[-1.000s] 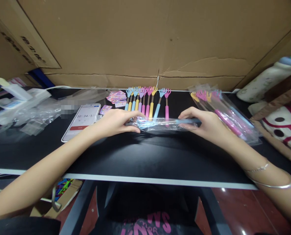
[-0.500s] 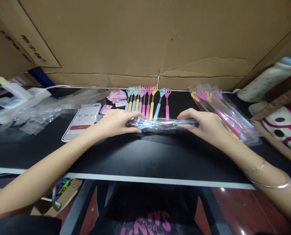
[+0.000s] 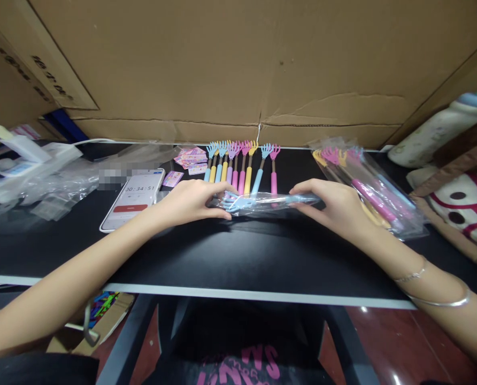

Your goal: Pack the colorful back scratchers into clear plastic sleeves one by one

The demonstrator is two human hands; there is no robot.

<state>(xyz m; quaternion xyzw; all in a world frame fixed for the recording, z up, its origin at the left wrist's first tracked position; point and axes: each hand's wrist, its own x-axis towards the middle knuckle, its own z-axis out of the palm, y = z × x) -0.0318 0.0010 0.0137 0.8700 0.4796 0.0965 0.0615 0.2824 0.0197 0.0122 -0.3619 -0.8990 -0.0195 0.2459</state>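
The phone (image 3: 133, 198) lying face up on the black table (image 3: 238, 256) shows a timer reading 00:34:51 above a red button, and a blurred patch just left of its top edge hides whatever is there. Dark printing runs along the cardboard box (image 3: 30, 64) at upper left, but it is slanted and too small to read; pink lettering on the dark shirt at the bottom edge is cut off. The left hand (image 3: 190, 200) and the right hand (image 3: 335, 206) pinch opposite ends of a clear plastic sleeve (image 3: 268, 203) holding a blue back scratcher (image 3: 242, 203) — claw end toward the left hand, handle end toward the right, held sideways low over the table's middle; whether it touches the surface cannot be told. Behind it a row of loose back scratchers (image 3: 240, 166) in blue, yellow, purple and pink lies claws toward the cardboard wall (image 3: 262, 69). Small pink cards (image 3: 190, 159) sit left of the row, their print illegible. A pile of bagged scratchers (image 3: 367, 184) lies right of the right hand — glare on the plastic blurs their count. Crumpled clear bags (image 3: 62, 184) and a white charger (image 3: 25, 149) lie at far left, and a patterned cushion (image 3: 459, 203) is cut off at the right edge.
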